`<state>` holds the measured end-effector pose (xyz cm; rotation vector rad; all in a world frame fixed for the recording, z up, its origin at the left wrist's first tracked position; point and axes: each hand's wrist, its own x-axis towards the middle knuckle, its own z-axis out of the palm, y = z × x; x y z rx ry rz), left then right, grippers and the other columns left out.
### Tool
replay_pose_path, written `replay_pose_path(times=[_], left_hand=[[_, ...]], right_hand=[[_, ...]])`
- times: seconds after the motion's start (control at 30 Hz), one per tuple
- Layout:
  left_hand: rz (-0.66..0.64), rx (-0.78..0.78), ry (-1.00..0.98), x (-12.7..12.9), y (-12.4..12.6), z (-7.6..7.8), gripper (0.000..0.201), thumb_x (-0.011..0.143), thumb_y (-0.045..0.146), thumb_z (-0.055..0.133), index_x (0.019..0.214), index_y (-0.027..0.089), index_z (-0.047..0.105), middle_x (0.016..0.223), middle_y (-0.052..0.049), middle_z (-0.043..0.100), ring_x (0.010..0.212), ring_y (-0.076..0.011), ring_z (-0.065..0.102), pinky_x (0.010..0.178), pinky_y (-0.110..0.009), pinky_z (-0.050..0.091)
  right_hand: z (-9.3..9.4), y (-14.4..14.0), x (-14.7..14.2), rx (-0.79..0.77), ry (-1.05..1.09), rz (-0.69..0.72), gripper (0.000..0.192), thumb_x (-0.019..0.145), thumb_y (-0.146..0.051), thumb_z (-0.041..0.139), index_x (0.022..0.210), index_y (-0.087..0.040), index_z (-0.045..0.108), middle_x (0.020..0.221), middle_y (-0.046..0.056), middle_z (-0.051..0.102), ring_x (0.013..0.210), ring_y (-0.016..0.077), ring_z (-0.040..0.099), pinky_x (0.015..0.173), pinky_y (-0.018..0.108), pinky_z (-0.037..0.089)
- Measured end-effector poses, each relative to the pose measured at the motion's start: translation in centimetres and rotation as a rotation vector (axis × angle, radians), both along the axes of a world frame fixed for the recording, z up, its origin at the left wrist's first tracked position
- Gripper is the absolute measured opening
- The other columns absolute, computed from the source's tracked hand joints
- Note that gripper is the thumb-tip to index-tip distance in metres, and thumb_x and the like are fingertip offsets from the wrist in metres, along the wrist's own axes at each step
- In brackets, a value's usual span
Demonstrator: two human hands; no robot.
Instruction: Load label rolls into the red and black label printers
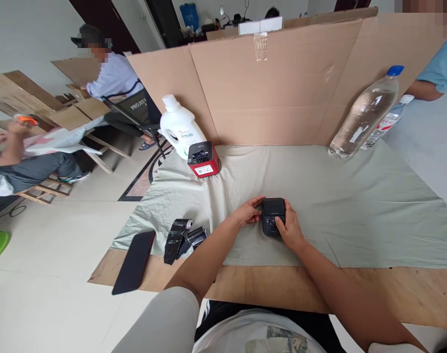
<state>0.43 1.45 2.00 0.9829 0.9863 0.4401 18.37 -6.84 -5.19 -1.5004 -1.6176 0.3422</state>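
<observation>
A small black portable printer (273,215) with a lid and a panel of buttons rests on the cloth before me. My right hand (290,226) is wrapped round its right side, the thumb over the buttons. At the opposite side, my left hand (247,212) holds the printer's left edge with bent fingers, the index near the top corner. To the left of my forearm lie rolls of black ribbon (175,239), partly unwound. A dark phone (134,262) lies at the table's front left edge, jutting past it.
A red and black boxy device (204,160) stands in front of a white detergent jug (181,127). Behind the cloth (319,186) rises a cardboard panel (278,93). A large clear bottle (368,115) and a smaller bottle (387,122) lean at right. Other people sit at left; another person's arm shows at right.
</observation>
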Motion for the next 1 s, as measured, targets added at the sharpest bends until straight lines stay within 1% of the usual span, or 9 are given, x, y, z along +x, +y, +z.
replay_pose_path(times=[0.23,0.4,0.57,0.63,0.67,0.73,0.8,0.9,1.0], left_hand=[[-0.003,0.031,0.020,0.0,-0.1,-0.3,0.079,0.062,-0.001,0.055,0.135,0.030,0.052,0.157,-0.007,0.034,0.047,0.0019,0.051,0.039,-0.015,0.034],[-0.035,0.038,-0.028,-0.3,0.1,-0.3,0.074,0.062,0.004,0.061,0.132,0.028,0.053,0.155,-0.008,0.036,0.049,0.0012,0.053,0.039,-0.015,0.035],[-0.137,0.049,-0.074,-0.7,-0.2,0.3,0.090,0.062,0.018,0.079,0.143,0.033,0.042,0.160,-0.012,0.023,0.061,-0.0033,0.060,0.052,-0.020,0.048],[-0.128,0.115,-0.030,-0.5,-0.6,0.5,0.100,0.062,0.025,0.084,0.148,0.034,0.035,0.159,-0.015,0.025,0.059,-0.0035,0.058,0.051,-0.021,0.047],[-0.110,0.154,0.004,-0.3,-0.8,0.5,0.100,0.063,0.030,0.085,0.149,0.033,0.033,0.156,-0.016,0.030,0.057,-0.0032,0.057,0.049,-0.020,0.046],[-0.067,0.189,0.076,0.2,-1.0,0.6,0.089,0.071,0.044,0.079,0.147,0.029,0.036,0.142,-0.015,0.049,0.052,-0.0037,0.054,0.044,-0.019,0.042],[-0.019,0.158,0.151,0.8,-1.0,0.7,0.068,0.084,0.057,0.061,0.141,0.025,0.043,0.119,-0.012,0.064,0.047,-0.0056,0.054,0.042,-0.019,0.038],[0.051,0.179,0.359,1.9,-0.5,1.0,0.051,0.096,0.056,0.039,0.126,0.018,0.055,0.092,-0.008,0.069,0.045,-0.0089,0.053,0.042,-0.021,0.036],[0.085,0.314,0.565,2.8,-0.2,1.6,0.038,0.096,0.044,0.045,0.118,0.015,0.058,0.097,-0.010,0.068,0.057,-0.0132,0.060,0.051,-0.024,0.042]], right_hand=[[0.6,-0.2,-0.2,0.044,0.160,-0.085,0.058,0.089,-0.050,0.050,0.135,-0.016,0.043,0.137,0.019,0.049,0.128,0.0312,0.048,0.106,0.057,0.042],[1.2,0.1,0.1,0.016,0.374,-0.132,0.042,0.084,-0.050,0.058,0.112,-0.019,0.054,0.118,0.015,0.059,0.107,0.0261,0.059,0.092,0.048,0.052],[1.8,0.3,0.4,-0.047,0.449,-0.124,0.042,0.085,-0.055,0.058,0.105,-0.020,0.060,0.106,0.012,0.063,0.098,0.0246,0.062,0.088,0.046,0.054],[2.0,0.3,0.5,-0.034,0.430,-0.110,0.042,0.087,-0.057,0.055,0.105,-0.020,0.063,0.106,0.012,0.063,0.100,0.0249,0.061,0.086,0.044,0.055],[2.1,0.2,0.5,-0.020,0.412,-0.101,0.043,0.088,-0.058,0.053,0.107,-0.021,0.064,0.107,0.012,0.063,0.101,0.0251,0.061,0.086,0.044,0.055],[2.2,0.2,0.5,0.009,0.367,-0.080,0.046,0.090,-0.058,0.049,0.114,-0.022,0.064,0.111,0.012,0.062,0.105,0.0253,0.059,0.088,0.044,0.054],[2.1,0.1,0.6,0.021,0.331,-0.062,0.047,0.093,-0.056,0.044,0.122,-0.023,0.062,0.116,0.012,0.061,0.109,0.0253,0.058,0.093,0.046,0.052],[1.8,0.2,0.7,0.025,0.313,-0.056,0.048,0.095,-0.055,0.039,0.124,-0.023,0.060,0.118,0.012,0.061,0.113,0.0255,0.057,0.099,0.049,0.049],[1.4,0.3,0.8,0.031,0.312,-0.058,0.048,0.095,-0.054,0.038,0.120,-0.021,0.063,0.116,0.012,0.062,0.113,0.0254,0.057,0.102,0.050,0.047]])
